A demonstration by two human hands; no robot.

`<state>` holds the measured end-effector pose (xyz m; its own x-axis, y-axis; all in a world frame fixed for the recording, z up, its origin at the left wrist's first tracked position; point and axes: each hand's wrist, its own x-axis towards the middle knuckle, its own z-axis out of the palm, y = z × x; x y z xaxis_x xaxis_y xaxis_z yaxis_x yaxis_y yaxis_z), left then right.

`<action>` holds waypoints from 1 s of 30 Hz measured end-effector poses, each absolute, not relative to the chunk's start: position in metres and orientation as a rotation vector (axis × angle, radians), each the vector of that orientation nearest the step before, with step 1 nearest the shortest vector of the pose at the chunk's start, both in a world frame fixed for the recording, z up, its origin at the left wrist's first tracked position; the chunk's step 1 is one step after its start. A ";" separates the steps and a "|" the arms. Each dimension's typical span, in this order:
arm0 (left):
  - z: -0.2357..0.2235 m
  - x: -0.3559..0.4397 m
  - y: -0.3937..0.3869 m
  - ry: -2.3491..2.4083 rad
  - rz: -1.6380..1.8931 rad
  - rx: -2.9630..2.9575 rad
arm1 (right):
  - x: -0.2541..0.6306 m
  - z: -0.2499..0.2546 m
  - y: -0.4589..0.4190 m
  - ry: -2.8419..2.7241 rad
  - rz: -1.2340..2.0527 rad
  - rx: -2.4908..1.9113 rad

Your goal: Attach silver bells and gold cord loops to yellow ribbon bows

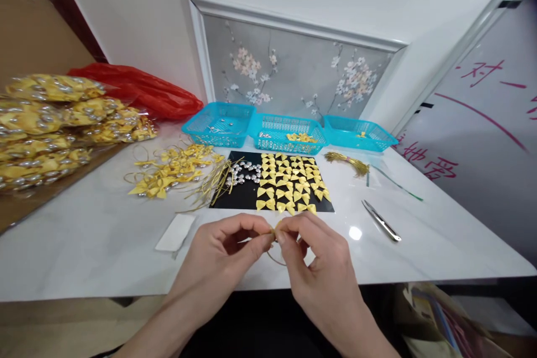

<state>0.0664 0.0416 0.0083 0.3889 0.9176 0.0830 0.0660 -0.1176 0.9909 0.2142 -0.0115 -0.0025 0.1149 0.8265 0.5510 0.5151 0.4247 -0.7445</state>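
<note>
My left hand [232,249] and my right hand [314,251] meet above the front of the white table, thumb and forefinger pinched on each. Between the fingertips they share a thin gold cord [276,259], whose loop hangs below. Whatever else sits in the pinch is hidden by my fingers. Just beyond lies a black mat [229,199] bearing rows of yellow ribbon bows [285,183] and a cluster of silver bells or beads [244,172]. Loose gold cords [212,183] overlap the mat's left edge.
Left stand a heap of yellow bows with cords [172,170], bagged bows [54,123] and a red plastic bag [142,89]. Blue baskets [289,148] line the back. A bundle of gold ties [348,162] and small snips [381,221] lie right; a white card [174,233] lies left.
</note>
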 end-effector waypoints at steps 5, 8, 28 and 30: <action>0.012 0.064 0.043 0.953 0.906 1.532 | 0.220 0.001 -0.015 -1.583 0.440 -1.239; 0.012 0.062 0.043 0.967 0.896 1.543 | 0.223 0.002 -0.015 -1.590 0.407 -1.246; 0.016 0.060 0.045 0.950 0.866 1.651 | 0.225 0.007 -0.014 -1.662 0.452 -1.277; 0.018 0.061 0.044 0.949 0.871 1.663 | 0.224 0.007 -0.015 -1.667 0.412 -1.285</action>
